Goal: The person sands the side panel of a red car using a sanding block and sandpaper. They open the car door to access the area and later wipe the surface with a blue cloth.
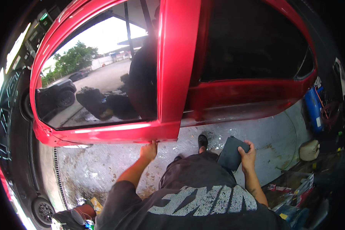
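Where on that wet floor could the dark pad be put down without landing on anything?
Bare concrete floor lies between the drain grate and the left hand, and again between the dark pad in the right hand and the white jug. The lower right corner is crowded with boxes.

Worn on the head, looking steeply down, close above the left hand (148,150) and right hand (248,154); red car door (178,65) just beyond them.
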A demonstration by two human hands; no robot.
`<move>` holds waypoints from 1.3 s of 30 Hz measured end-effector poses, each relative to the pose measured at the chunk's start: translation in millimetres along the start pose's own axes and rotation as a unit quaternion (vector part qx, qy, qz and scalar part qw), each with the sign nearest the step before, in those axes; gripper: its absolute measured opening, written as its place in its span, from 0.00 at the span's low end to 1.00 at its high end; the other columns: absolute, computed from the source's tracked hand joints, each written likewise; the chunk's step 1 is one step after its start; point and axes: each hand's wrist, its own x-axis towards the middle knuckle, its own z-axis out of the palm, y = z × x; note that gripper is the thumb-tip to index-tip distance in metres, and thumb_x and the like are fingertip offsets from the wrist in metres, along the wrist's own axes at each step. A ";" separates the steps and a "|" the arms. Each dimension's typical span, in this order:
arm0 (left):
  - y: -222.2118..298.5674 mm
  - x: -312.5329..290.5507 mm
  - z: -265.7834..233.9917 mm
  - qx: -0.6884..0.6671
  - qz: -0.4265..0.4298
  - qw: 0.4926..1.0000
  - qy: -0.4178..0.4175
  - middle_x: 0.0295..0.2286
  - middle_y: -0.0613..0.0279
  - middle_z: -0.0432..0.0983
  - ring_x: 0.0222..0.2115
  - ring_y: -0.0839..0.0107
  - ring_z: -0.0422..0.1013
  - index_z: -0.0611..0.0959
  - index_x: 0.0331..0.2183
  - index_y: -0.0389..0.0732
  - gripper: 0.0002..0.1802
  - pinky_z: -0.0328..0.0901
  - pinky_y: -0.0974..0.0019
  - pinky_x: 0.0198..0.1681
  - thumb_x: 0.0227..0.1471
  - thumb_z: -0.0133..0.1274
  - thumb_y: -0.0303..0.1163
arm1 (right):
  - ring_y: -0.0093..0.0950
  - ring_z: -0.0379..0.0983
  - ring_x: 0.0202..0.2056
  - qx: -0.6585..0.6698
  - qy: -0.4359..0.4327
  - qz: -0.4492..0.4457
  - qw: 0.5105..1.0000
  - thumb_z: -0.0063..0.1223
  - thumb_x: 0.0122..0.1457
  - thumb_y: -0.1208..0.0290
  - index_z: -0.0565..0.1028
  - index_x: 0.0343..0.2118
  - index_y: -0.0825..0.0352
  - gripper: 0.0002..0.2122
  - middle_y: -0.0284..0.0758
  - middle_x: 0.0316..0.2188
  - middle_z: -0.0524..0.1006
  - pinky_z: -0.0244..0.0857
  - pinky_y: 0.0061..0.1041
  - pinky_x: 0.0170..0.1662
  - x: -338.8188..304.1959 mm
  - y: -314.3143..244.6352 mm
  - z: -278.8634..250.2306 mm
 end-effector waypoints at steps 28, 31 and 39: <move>382.2 -559.0 -228.7 -0.368 -0.173 0.468 0.785 0.72 0.51 0.63 0.71 0.52 0.63 0.64 0.75 0.40 0.45 0.58 0.46 0.76 0.78 0.32 0.66 | 0.27 0.81 0.49 0.020 -0.321 0.023 0.947 0.70 0.65 0.80 0.78 0.55 0.70 0.17 0.36 0.50 0.84 0.73 0.30 0.60 43.2 65.7 -270.4; 341.8 -622.6 -220.0 -0.270 -0.229 0.456 0.817 0.75 0.48 0.58 0.74 0.52 0.58 0.60 0.76 0.38 0.51 0.53 0.50 0.79 0.76 0.28 0.72 | 0.27 0.81 0.48 -0.009 -0.390 -0.009 0.921 0.69 0.66 0.80 0.78 0.54 0.70 0.16 0.35 0.49 0.85 0.73 0.29 0.58 65.9 66.8 -263.7; 331.3 -678.5 -233.8 -0.130 -0.485 0.324 0.802 0.73 0.40 0.62 0.71 0.48 0.63 0.62 0.74 0.25 0.58 0.51 0.54 0.77 0.74 0.29 0.74 | 0.26 0.80 0.47 0.006 -0.448 -0.063 0.892 0.66 0.69 0.79 0.78 0.53 0.72 0.12 0.35 0.47 0.83 0.74 0.29 0.56 59.6 -13.9 -215.4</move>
